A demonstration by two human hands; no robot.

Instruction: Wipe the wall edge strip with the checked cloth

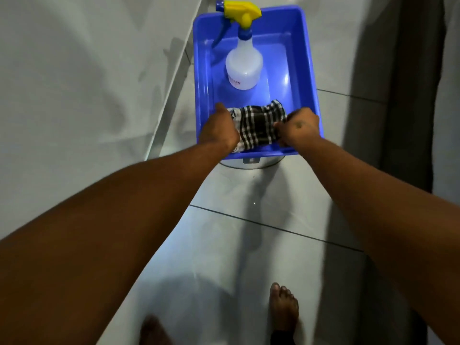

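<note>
The black-and-white checked cloth point(256, 125) lies bunched at the near end of a blue plastic tub point(302, 70). My left hand point(219, 130) grips its left end and my right hand point(298, 129) grips its right end, both inside the tub. The wall edge strip point(171, 95) is a pale metal strip that runs diagonally down the tiled wall's corner, left of the tub.
A translucent spray bottle point(244, 66) with a yellow and blue trigger stands upright in the tub's far half. The tub rests on a round metal stand point(251, 163). Glossy tiled floor point(249, 245) lies below, with my bare feet point(283, 310) on it. A dark panel point(410, 95) stands at the right.
</note>
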